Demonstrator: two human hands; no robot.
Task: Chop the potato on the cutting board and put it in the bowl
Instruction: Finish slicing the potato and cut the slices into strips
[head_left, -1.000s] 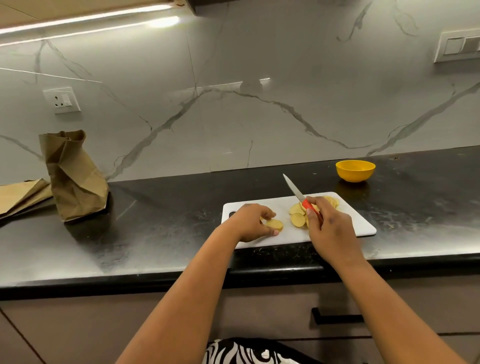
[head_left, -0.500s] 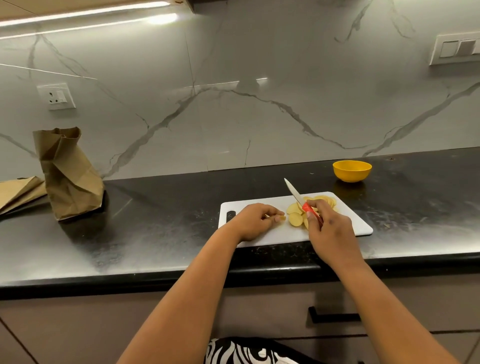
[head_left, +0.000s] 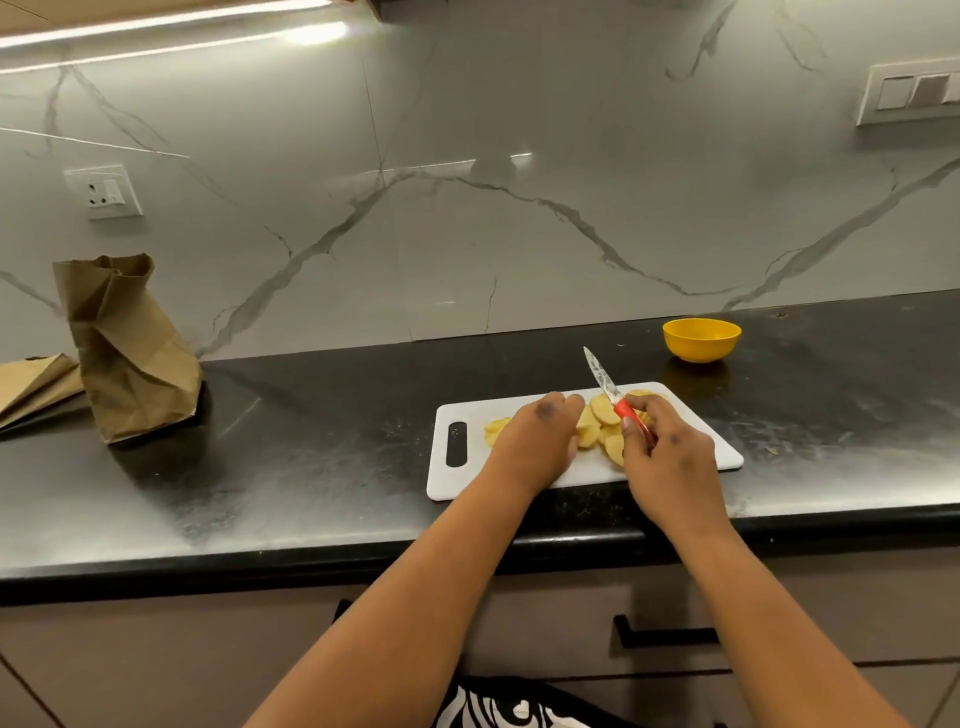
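Note:
A white cutting board (head_left: 698, 441) lies near the counter's front edge. On it is a pile of pale yellow potato slices (head_left: 597, 418), and one more potato piece (head_left: 496, 428) shows just left of my left hand. My left hand (head_left: 537, 441) lies knuckles up on the board, its fingers curled against the left side of the pile. What is under the palm is hidden. My right hand (head_left: 670, 465) grips the red handle of a small knife (head_left: 608, 387), blade pointing up and away over the slices. A yellow bowl (head_left: 701, 339) stands behind the board to the right.
A crumpled brown paper bag (head_left: 127, 348) stands on the black counter (head_left: 311, 441) at the left, with folded brown paper (head_left: 31, 384) beside it. The marble wall behind carries a socket (head_left: 104, 191) and a switch plate (head_left: 909, 93). Drawer handles (head_left: 665, 636) sit below the counter edge.
My left hand moved right across the board to the slice pile, leaving a potato piece showing at its left. The knife stays raised in my right hand.

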